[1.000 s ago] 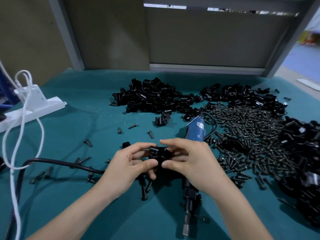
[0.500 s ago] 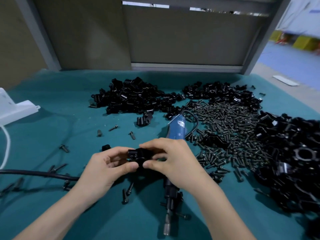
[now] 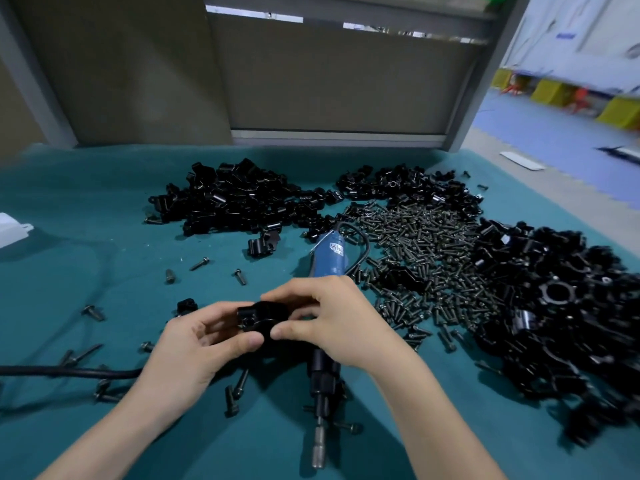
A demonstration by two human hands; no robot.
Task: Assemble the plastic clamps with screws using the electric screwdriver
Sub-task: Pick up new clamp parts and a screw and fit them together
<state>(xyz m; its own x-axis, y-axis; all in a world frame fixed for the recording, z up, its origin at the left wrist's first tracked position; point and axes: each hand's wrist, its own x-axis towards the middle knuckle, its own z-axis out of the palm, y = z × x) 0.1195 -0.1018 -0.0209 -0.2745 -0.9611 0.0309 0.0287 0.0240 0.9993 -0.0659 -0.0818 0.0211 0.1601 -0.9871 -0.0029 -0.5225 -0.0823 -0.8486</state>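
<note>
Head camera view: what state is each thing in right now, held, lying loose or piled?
Plastic clamp, held between both hands.
Left hand, thumb and fingers pinch the clamp.
Right hand, thumb and fingers pinch the clamp.
Electric screwdriver, lying unheld on the table, beneath the hands.
Screws, loose heap on the right.

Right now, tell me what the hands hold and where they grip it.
Both hold one black plastic clamp: the left hand pinches its left end, the right hand its right end. The blue electric screwdriver lies unheld.

Left hand (image 3: 188, 351) meets right hand (image 3: 341, 323), both seemingly pinching.
</note>
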